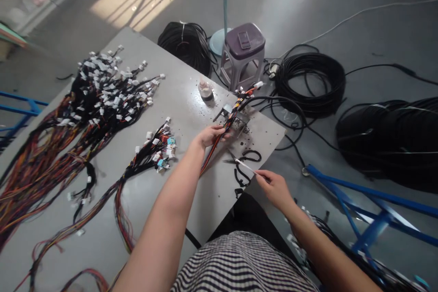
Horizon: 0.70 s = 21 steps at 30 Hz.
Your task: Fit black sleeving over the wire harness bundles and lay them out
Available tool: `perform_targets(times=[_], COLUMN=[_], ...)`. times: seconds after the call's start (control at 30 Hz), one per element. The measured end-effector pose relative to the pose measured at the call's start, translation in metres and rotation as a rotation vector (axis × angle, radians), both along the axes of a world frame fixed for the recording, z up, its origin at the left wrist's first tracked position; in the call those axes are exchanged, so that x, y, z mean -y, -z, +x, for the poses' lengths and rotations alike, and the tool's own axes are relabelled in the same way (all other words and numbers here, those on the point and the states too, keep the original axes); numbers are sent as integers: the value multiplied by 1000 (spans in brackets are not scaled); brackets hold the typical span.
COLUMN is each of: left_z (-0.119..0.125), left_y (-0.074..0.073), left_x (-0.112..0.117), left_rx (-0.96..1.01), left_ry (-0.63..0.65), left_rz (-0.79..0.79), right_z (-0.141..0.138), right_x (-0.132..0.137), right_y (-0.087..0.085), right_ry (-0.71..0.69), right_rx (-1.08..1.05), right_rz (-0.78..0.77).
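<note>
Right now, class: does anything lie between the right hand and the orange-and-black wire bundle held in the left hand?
Yes: black-handled scissors lie on the grey table top between the right hand and the orange-and-black wire bundle held in the left hand. The thin white stick in the right hand crosses over them in this view.

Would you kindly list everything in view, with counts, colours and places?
wire harness: one, orange and black, in left hand
harness bundles: two, multicoloured with white connectors, tabletop left
table: one, grey, centre
bottle: one, white, on table
scissors: one pair, black, on table
cable coils: three, black, floor
stool: one, purple, floor
metal frames: two, blue, floor
stick: one, white, in right hand
left hand: one, bare, on wire harness
right hand: one, bare, pinching stick
</note>
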<state>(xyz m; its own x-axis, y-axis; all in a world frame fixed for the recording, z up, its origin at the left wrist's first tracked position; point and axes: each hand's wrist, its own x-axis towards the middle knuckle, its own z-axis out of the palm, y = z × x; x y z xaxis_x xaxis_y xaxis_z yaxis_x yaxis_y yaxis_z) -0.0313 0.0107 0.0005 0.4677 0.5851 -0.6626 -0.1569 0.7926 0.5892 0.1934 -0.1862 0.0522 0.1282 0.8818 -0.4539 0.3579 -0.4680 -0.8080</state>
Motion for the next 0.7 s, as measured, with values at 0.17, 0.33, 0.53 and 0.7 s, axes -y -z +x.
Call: perform_targets(times=[0.17, 0.33, 0.53, 0.7], left_z=[2, 8, 14, 19], left_y=[-2, -1, -4, -4], left_x=[5, 11, 18, 26], left_rx=[-66, -134, -262, -280], left_ry=[-30, -79, -157, -224], left_rz=[-32, -31, 68, 133], right_z=[17, 12, 8, 2], right_x=[-33, -49, -56, -79], right_y=[-2, 3, 13, 34], right_ry=[139, 172, 169, 134], right_rx=[98, 101, 27, -114], right_rz=[91, 133, 112, 141])
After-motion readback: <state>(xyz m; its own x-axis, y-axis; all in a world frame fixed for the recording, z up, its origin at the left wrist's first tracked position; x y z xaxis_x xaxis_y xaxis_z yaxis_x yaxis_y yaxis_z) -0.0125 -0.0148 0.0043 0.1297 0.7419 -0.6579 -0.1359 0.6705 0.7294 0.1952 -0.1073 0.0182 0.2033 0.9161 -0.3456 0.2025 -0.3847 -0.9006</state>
